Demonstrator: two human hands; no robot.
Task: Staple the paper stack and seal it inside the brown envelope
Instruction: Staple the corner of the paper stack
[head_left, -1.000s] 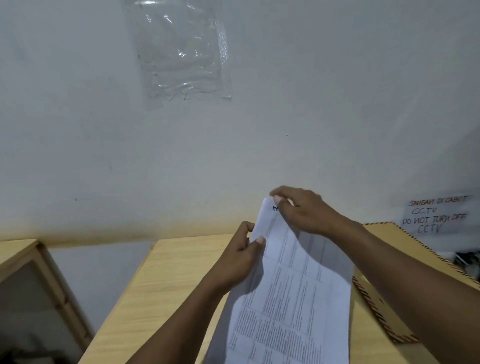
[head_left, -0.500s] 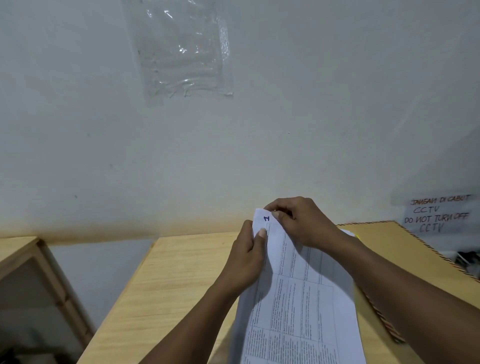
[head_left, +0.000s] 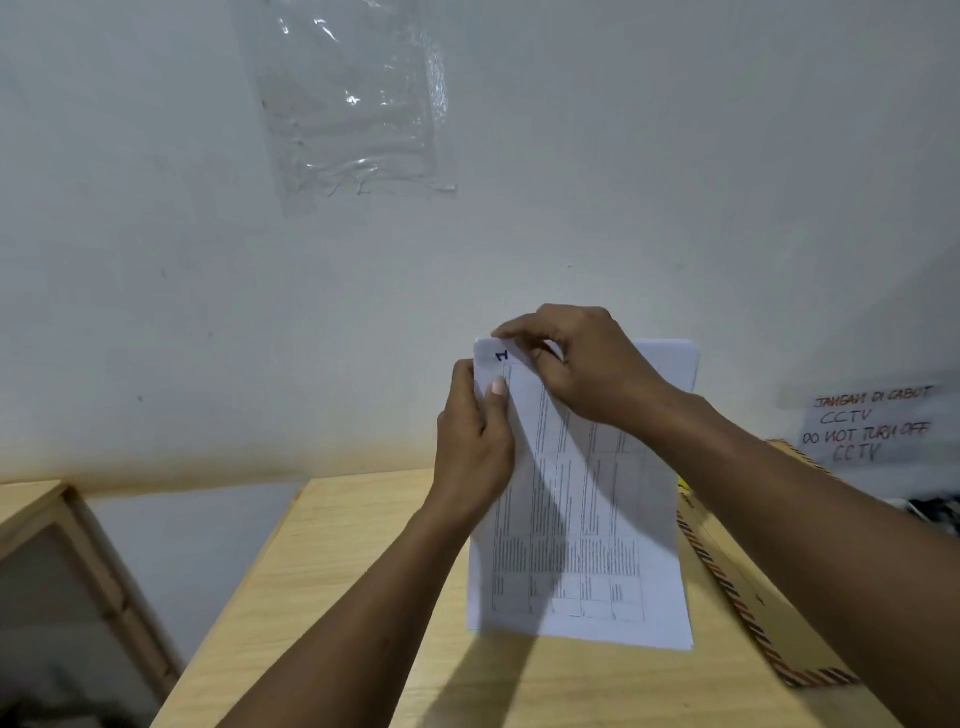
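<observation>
Two bare hands work at a pale wooden table (head_left: 332, 561) set against a plain wall, and by the look of things most of the task is still ahead: no stapler is in view, no staple can be made out, and the papers are outside the envelope. Largest of the task's things is the paper stack (head_left: 582, 545), white sheets printed with a grid of small dark text; it stands tilted, its lower edge resting on the table near the middle and its top lifted toward the wall. A handwritten blue mark sits in its upper left corner. Just beside it, along the right edge of the table, lies the brown envelope (head_left: 737, 587), flat, with a striped border, partly hidden under the right forearm; whether its flap is open cannot be told. The left hand (head_left: 475, 452) grasps the stack's upper left edge, thumb on the front. The right hand (head_left: 582, 364) pinches the top edge near that same corner, fingers curled over it. Judging from this, the sheets are being squared up before stapling; stapling, inserting and sealing all remain.
</observation>
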